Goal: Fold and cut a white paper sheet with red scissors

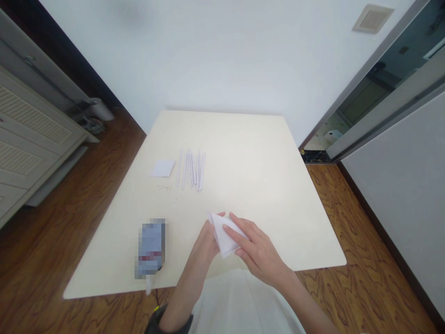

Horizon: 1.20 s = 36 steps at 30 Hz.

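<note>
Both my hands hold one small white sheet of paper just above the near edge of the cream table. My left hand grips it from below and the left. My right hand lies over its right side with the fingers pressed on the sheet. The paper looks partly folded or rolled. Farther back on the table lie several thin white paper rolls side by side, with a small white square of paper to their left.
A blurred blue and red object lies at the table's near left, and a few tiny white bits sit near the square. A cabinet stands at left, a doorway at right, wooden floor all round.
</note>
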Each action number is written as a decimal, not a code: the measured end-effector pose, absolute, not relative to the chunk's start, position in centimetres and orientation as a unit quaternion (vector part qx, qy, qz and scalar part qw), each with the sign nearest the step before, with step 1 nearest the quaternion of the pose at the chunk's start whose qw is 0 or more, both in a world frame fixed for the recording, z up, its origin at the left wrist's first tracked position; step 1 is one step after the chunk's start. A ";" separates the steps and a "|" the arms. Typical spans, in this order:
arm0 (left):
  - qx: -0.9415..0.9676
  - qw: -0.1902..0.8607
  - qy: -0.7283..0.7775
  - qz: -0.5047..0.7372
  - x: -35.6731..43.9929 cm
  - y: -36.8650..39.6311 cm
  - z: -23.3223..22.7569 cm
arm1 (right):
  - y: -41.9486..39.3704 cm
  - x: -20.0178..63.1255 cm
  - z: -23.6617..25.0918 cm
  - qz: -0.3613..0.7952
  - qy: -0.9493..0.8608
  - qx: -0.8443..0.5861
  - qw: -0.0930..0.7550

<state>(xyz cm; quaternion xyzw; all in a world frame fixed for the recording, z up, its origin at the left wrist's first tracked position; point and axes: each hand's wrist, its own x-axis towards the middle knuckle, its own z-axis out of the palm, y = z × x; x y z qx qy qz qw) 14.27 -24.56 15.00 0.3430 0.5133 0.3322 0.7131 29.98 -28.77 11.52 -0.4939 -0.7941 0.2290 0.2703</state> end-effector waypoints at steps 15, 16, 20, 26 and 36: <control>0.506 0.673 0.466 0.273 12.8 -24.7 12.6 | -29.0 29.8 13.4 0.418 -0.633 -0.545 0.356; 0.515 0.670 0.462 0.269 12.8 -24.8 12.4 | -28.8 29.8 13.5 0.426 -0.624 -0.551 0.354; 0.549 0.644 0.463 0.264 13.0 -25.3 12.0 | -28.4 29.8 13.1 0.456 -0.584 -0.569 0.356; 0.567 0.609 0.489 0.262 12.8 -25.1 12.4 | -28.6 29.5 12.0 0.497 -0.493 -0.600 0.387; 0.590 0.570 0.509 0.260 13.3 -25.2 13.4 | -28.8 29.3 10.9 0.505 -0.380 -0.624 0.459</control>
